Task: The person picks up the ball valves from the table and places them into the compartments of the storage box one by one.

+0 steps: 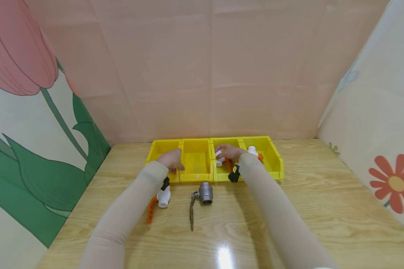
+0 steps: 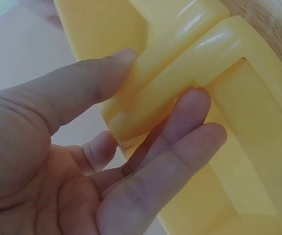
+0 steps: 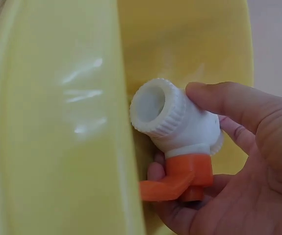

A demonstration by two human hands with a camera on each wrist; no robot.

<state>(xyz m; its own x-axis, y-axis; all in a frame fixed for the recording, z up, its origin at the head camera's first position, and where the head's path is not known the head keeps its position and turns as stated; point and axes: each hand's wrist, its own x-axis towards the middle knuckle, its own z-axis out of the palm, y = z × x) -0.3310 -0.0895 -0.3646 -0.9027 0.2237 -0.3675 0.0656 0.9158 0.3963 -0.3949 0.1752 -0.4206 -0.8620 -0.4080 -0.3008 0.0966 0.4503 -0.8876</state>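
Observation:
My left hand [image 1: 171, 160] is at the wall shared by the two left yellow bins. In the left wrist view its thumb lies on one side of the paired bin rims [image 2: 155, 93] and its fingers curl on the other. My right hand [image 1: 232, 152] reaches into the third yellow bin [image 1: 225, 141]. It grips a white plastic ball valve [image 3: 185, 127] with an orange handle [image 3: 190, 169], thumb on the white body. Part of that handle is hidden behind the bin wall in the right wrist view.
A metal ball valve [image 1: 206, 193] with a lever lies before the bins. Left of it, another white valve [image 1: 164, 197] with an orange handle is partly covered by the left forearm. The rightmost bin [image 1: 274, 164] contains a white and orange valve [image 1: 252, 150].

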